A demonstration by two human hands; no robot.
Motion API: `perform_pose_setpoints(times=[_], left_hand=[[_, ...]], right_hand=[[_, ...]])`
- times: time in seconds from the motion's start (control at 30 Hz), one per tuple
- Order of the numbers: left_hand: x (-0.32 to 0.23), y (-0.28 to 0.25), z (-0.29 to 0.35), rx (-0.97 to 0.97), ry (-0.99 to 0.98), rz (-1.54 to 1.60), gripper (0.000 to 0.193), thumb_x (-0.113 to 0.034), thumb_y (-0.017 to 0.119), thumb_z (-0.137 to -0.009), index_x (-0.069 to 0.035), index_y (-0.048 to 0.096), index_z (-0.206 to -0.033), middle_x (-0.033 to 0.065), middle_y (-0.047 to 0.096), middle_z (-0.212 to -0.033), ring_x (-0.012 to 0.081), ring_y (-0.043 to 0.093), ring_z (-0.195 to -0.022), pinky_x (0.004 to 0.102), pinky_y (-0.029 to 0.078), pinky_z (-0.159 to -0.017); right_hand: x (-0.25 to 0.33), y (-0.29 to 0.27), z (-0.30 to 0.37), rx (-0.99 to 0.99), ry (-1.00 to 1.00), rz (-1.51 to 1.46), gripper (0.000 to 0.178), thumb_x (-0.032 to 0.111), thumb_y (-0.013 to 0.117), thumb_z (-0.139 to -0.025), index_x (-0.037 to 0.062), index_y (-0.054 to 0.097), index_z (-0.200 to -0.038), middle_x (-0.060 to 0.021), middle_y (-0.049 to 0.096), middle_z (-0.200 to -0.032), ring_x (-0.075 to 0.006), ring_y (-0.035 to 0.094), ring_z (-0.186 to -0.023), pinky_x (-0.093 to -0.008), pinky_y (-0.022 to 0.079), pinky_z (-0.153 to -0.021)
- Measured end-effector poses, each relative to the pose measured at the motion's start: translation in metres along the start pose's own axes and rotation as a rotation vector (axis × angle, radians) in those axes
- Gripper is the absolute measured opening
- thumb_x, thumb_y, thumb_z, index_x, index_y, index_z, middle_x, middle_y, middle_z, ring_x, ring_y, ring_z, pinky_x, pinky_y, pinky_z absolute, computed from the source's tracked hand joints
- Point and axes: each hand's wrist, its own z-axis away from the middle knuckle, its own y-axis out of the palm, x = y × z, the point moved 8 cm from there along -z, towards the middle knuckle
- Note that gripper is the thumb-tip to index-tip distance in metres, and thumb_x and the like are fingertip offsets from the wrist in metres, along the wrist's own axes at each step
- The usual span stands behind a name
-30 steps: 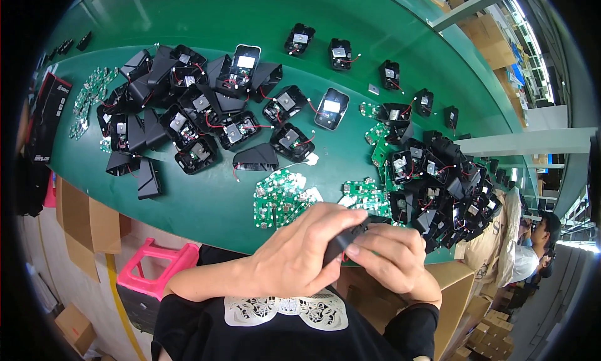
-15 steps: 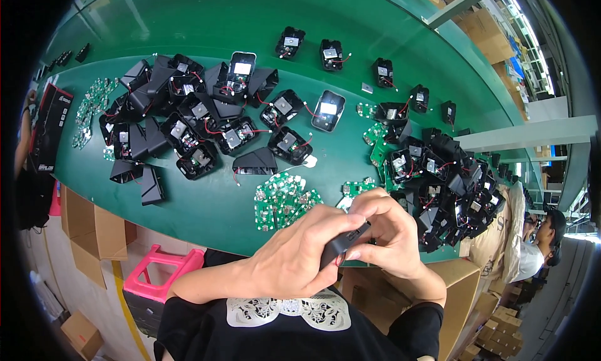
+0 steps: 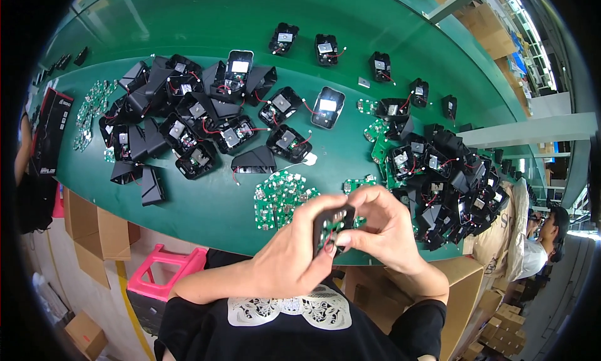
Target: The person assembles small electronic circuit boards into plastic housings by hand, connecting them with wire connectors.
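Observation:
Above the near edge of the bench, my left hand [image 3: 282, 254] grips a small black plastic housing [image 3: 322, 226] from its left side. Its open face is turned toward me and to the right, showing a green circuit board and a bit of red wire inside. My right hand [image 3: 391, 239] holds the housing's other side, its thumb pressed at the open face and the fingers curled behind the top. Just beyond my hands lies a pile of loose green circuit boards [image 3: 278, 195]. More boards [image 3: 359, 183] show behind my right fingers, partly hidden.
Black housings with red wires [image 3: 235, 135] are heaped at left; another heap [image 3: 447, 185] stands at right. A row of housings [image 3: 327, 50] sits on the far green strip. A pink stool [image 3: 166, 270] and cardboard boxes [image 3: 94, 226] are below the bench. Someone sits far right.
The housing has been turned in my hands, so its open face with the circuit board now shows instead of its outer side. Housings on the far strip have shifted slightly left.

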Motion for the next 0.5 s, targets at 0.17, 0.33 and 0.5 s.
perform_pose_setpoints(times=[0.17, 0.33, 0.5], left_hand=[[-0.001, -0.009, -0.003, 0.129, -0.043, -0.017, 0.074, -0.002, 0.050, -0.071, 0.007, 0.007, -0.131, 0.0252, 0.025, -0.129, 0.0350, 0.033, -0.122, 0.0402, 0.027, -0.102], [-0.002, 0.000, -0.004, 0.196, -0.141, -0.010, 0.078, 0.001, 0.049, -0.068, 0.007, 0.006, -0.133, 0.0266, 0.027, -0.128, 0.0376, 0.035, -0.120, 0.0387, 0.027, -0.102], [-0.003, -0.001, -0.003, 0.244, -0.199, 0.029, 0.078, 0.001, 0.049, -0.068, 0.006, 0.007, -0.134, 0.0279, 0.029, -0.126, 0.0389, 0.035, -0.119, 0.0395, 0.029, -0.101]], right_hand=[[0.071, 0.003, 0.036, -0.168, -0.848, 0.953, 0.037, 0.007, 0.080, -0.058, 0.0083, 0.063, -0.090, -0.0013, 0.055, -0.074, -0.0113, 0.052, -0.060, -0.0199, 0.039, -0.047], [0.060, 0.047, 0.046, -0.060, -1.110, 1.441, 0.026, 0.012, 0.061, -0.073, 0.0082, 0.066, -0.098, 0.0015, 0.057, -0.079, -0.0097, 0.049, -0.057, -0.0192, 0.040, -0.045], [0.068, 0.046, 0.041, 0.055, -1.024, 1.421, 0.025, 0.010, 0.063, -0.070, 0.0081, 0.067, -0.095, 0.0002, 0.058, -0.080, -0.0110, 0.050, -0.056, -0.0214, 0.042, -0.045]])
